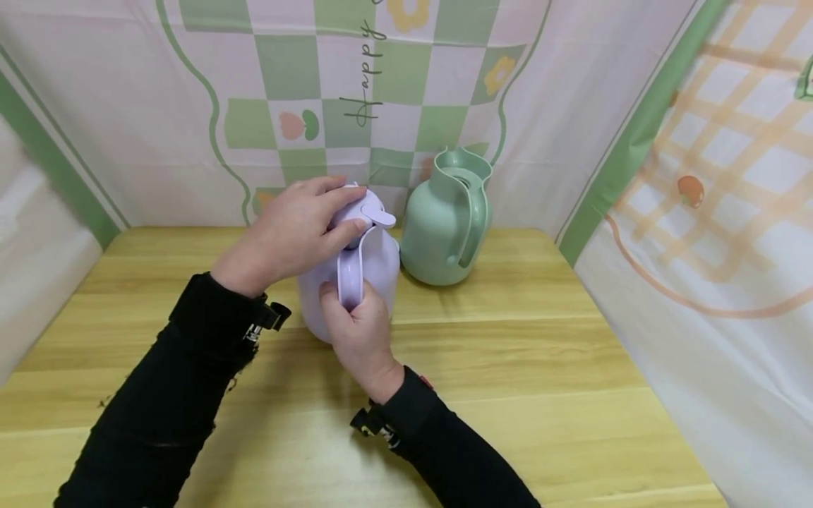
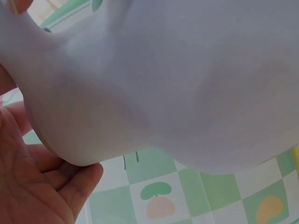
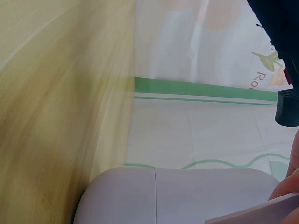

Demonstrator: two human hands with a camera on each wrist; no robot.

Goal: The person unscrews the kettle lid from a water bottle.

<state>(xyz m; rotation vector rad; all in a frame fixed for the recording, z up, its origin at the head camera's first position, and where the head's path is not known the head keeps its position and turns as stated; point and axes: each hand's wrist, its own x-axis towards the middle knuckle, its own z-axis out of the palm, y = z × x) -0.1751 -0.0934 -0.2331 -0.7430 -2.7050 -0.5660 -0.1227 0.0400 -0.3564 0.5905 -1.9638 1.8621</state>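
Observation:
A lavender thermal jug [image 1: 382, 257] stands on the wooden table in the head view. My left hand [image 1: 292, 229] lies across its top, fingers over the far side and thumb on the near side, holding the lid [image 1: 359, 209]. A tab [image 1: 380, 216] on the lid points right. Lower down, my right hand [image 1: 363, 337] grips the jug's handle [image 1: 350, 281], with the thumb against its lower part. The left wrist view has the left fingertips [image 2: 86, 179] touching the rim. Much of the right hand falls outside the right wrist view.
A green jug [image 1: 428, 236] of similar shape stands just right of the lavender one, near the table's back edge. The wooden table [image 1: 508, 395] ends against a checked cloth [image 1: 292, 67] behind, with more cloth at both sides.

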